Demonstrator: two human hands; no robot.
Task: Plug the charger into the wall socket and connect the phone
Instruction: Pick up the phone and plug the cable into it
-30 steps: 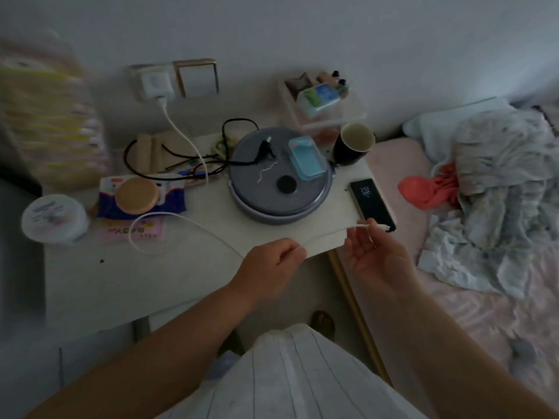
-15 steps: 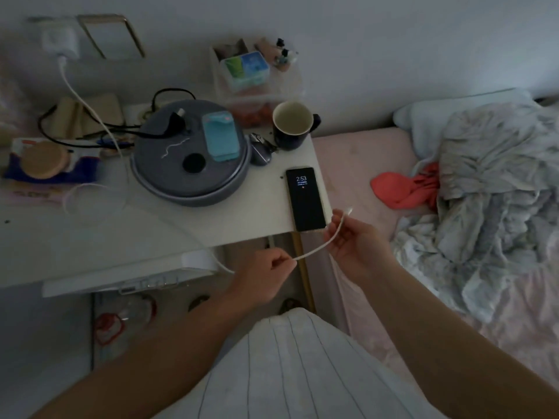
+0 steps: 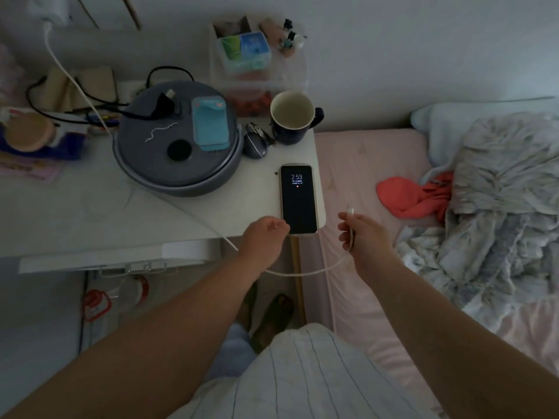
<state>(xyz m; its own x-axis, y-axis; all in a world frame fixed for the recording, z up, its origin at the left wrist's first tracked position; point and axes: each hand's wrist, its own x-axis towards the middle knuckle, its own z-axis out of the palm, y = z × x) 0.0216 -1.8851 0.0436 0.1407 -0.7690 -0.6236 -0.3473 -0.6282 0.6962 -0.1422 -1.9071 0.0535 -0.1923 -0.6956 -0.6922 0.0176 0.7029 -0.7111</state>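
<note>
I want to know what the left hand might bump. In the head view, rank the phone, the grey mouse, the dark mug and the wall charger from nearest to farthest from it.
From the left hand:
1. Phone, at its fingertips, table's right edge.
2. Grey mouse, behind the phone.
3. Dark mug, just beyond the mouse.
4. Wall charger, far back left.

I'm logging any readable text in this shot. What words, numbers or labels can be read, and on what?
"2:53" on the phone screen.
Small line under the time on the phone: too small to read.
Print on the green and blue box: blurred.
Print on the pink packet at the table's left edge: blurred.
</note>
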